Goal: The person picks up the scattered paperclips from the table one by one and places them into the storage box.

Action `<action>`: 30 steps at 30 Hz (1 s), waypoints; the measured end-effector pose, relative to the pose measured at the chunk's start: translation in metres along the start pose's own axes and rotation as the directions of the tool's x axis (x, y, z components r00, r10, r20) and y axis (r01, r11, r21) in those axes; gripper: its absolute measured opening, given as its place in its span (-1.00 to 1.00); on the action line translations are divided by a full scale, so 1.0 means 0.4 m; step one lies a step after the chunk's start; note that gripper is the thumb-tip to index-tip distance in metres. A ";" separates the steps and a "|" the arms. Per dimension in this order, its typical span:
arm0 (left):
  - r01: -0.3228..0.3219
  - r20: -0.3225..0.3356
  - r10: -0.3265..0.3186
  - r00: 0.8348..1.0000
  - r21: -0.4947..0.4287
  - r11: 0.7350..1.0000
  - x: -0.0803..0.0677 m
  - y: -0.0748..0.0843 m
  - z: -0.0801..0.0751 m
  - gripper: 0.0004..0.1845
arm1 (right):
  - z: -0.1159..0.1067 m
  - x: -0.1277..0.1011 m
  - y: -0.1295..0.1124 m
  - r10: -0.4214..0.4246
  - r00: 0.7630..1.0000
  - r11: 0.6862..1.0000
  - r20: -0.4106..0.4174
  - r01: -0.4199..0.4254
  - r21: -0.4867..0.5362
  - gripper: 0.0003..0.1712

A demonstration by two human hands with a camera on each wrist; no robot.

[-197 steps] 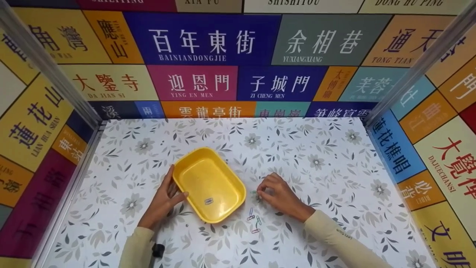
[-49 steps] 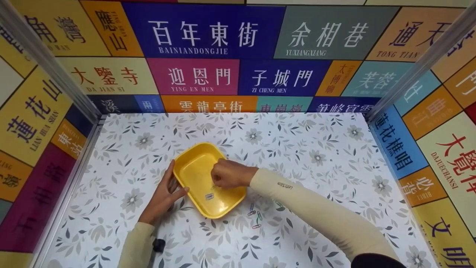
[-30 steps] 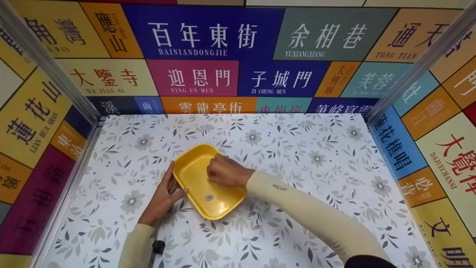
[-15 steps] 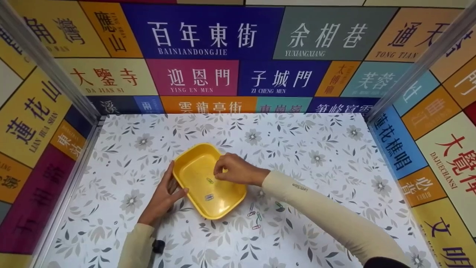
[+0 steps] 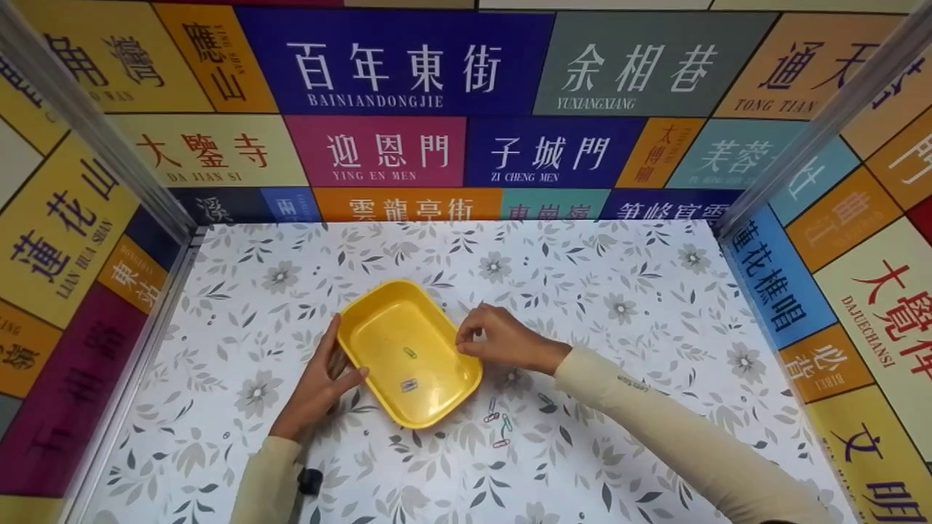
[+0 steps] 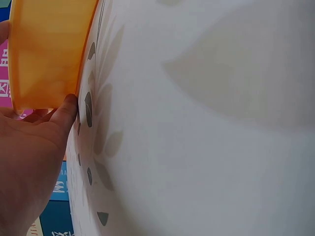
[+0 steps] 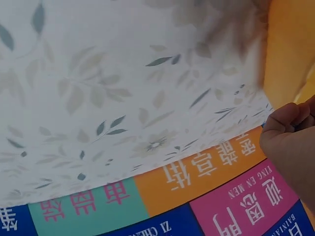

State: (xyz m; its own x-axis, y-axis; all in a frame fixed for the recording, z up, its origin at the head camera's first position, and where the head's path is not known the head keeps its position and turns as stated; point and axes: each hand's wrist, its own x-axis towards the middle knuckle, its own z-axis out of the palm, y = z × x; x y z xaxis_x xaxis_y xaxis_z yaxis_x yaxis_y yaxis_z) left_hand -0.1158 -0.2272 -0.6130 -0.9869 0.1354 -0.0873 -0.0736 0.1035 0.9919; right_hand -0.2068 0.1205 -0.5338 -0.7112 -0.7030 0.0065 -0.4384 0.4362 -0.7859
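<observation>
A yellow plastic tray [image 5: 437, 397] stands on the patterned table. My left hand [image 5: 318, 386] holds its left side, thumb at the rim and fingers along the outer wall; in the left wrist view, fingers [image 6: 64, 110] touch the orange-looking wall. Inside the tray lie a green paper clip [image 5: 410, 353] and a small printed label [image 5: 408, 386]. My right hand [image 5: 502, 338] is at the tray's right rim, thumb and index finger curled into a ring with nothing visible between them. Several paper clips lie right of the tray, among them a green one [image 5: 507, 423] and a red one [image 5: 502, 442].
Walls of coloured sign panels [image 5: 393, 156] enclose the white table [image 5: 619, 269] with its leaf print at the back and both sides. A small green piece [image 5: 546, 399] lies on the table below the right forearm. A black object [image 5: 310, 480] is at the left sleeve.
My right hand went from a green paper clip on the table to inside the tray, then drew back right to the rim. That clip now lies in the tray; the left hand stayed put.
</observation>
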 end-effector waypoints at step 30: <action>0.007 -0.006 -0.007 1.000 0.008 1.000 -0.003 0.002 0.000 0.21 | 0.008 -0.228 0.125 -0.008 0.979 0.978 -0.202 -0.035 -0.207 -0.94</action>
State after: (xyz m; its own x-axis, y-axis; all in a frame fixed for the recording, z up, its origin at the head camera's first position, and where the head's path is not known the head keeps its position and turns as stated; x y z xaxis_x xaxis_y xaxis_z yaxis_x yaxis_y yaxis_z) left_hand -0.1148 -0.2270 -0.6122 -0.9872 0.1292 -0.0938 -0.0794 0.1123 0.9905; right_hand -0.1620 0.2048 -0.5758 -0.8040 -0.5785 0.1376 -0.5176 0.5669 -0.6409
